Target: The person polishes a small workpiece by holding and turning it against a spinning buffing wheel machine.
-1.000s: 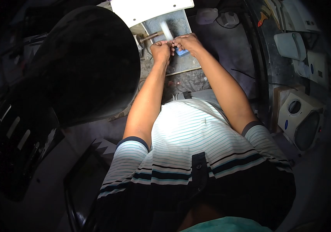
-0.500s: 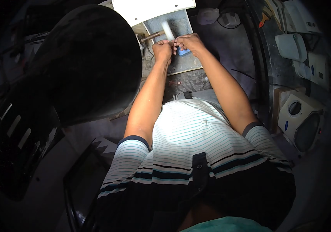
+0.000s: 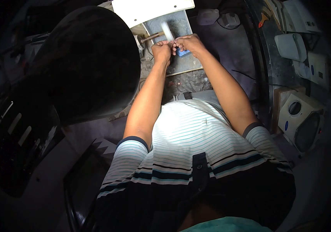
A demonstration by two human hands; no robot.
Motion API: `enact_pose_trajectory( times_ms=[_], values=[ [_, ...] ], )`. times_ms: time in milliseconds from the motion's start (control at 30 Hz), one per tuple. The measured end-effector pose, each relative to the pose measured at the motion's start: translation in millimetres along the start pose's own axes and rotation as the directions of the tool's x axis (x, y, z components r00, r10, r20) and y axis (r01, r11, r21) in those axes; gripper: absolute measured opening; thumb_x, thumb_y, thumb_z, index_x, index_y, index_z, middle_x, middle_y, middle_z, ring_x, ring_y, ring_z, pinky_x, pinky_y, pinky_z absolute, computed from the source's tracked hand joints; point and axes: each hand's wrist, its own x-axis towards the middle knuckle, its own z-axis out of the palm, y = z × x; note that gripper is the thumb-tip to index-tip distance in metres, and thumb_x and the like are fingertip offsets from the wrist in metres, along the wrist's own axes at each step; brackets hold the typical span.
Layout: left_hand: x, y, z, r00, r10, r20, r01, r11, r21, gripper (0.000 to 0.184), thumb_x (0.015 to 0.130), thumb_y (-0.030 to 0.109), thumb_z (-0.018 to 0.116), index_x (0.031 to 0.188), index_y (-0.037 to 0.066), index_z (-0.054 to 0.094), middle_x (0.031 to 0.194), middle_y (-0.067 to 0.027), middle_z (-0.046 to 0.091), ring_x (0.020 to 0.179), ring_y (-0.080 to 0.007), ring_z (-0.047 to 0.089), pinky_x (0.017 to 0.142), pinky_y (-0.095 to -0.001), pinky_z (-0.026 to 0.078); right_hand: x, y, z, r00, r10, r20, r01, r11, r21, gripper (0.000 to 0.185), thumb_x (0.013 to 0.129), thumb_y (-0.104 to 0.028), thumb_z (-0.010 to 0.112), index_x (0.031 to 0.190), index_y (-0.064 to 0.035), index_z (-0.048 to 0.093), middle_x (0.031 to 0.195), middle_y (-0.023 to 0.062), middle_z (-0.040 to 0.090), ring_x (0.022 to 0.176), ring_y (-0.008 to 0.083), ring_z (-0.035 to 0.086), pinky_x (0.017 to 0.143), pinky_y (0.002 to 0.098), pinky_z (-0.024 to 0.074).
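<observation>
Both of my hands meet at a white wheel (image 3: 167, 31), blurred as if spinning, on the end of a metal spindle (image 3: 153, 36). My left hand (image 3: 161, 52) is closed, its fingertips just below the wheel. From the right, my right hand (image 3: 189, 43) comes in closed, with its fingertips pinched against those of the left. Between them they grip something small and dark at the wheel's lower edge; its kind is too small to make out. Under my fingers a blue piece (image 3: 182, 52) lies on the grey tray (image 3: 188, 63).
A bright white lamp or hood (image 3: 154, 8) hangs over the tray. At left, close by my forearm, stands a large black rounded object (image 3: 92, 65). A beige box with a round hole (image 3: 301, 116) sits at right, near a white container (image 3: 290, 47) and a red-handled brush (image 3: 264, 20).
Both hands stay at the wheel with almost the same grip. The view has shifted very slightly; nothing else visibly differs.
</observation>
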Motion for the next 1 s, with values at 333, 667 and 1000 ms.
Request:
enact_pose_trajectory(
  times_ms=[333, 667, 1000],
  values=[
    [-21.1, -7.6, 0.6, 0.971, 0.237, 0.006, -0.237, 0.971, 0.018, 0.005, 0.082, -0.006, 0.053, 0.079, -0.008, 0.056, 0.068, -0.0123, 0.061, 0.050, -0.0145, 0.054, 0.040, -0.0254, 0.042, -6.9, 2.5, -0.1, 0.989, -0.135, 0.056, 0.140, 0.986, -0.094, 0.021, 0.075, -0.011, 0.068, 0.087, 0.0054, 0.067, 0.072, 0.0093, 0.065, 0.057, 0.0109, 0.058, 0.046, 0.0227, 0.0482],
    [-7.2, -5.8, -1.5, 0.997, 0.073, 0.035, -0.072, 0.997, -0.028, 0.007, 0.082, -0.005, 0.055, 0.076, -0.008, 0.057, 0.067, -0.0125, 0.061, 0.049, -0.0160, 0.054, 0.040, -0.0264, 0.042, -1.0, -0.7, -0.1, 0.998, -0.070, 0.006, 0.071, 0.994, -0.087, 0.022, 0.075, -0.011, 0.068, 0.087, 0.0069, 0.065, 0.073, 0.0100, 0.065, 0.058, 0.0115, 0.058, 0.046, 0.0228, 0.0486],
    [-10.1, -4.6, -3.8, 0.996, 0.074, 0.055, -0.071, 0.996, -0.045, 0.006, 0.084, -0.004, 0.054, 0.082, -0.010, 0.057, 0.069, -0.0126, 0.061, 0.051, -0.0157, 0.054, 0.042, -0.0247, 0.043, -4.4, 6.4, 5.7, 0.992, -0.124, 0.005, 0.124, 0.990, -0.064, 0.023, 0.077, -0.008, 0.066, 0.092, 0.0091, 0.065, 0.074, 0.0096, 0.066, 0.056, 0.0098, 0.056, 0.047, 0.0222, 0.0460]
  ],
)
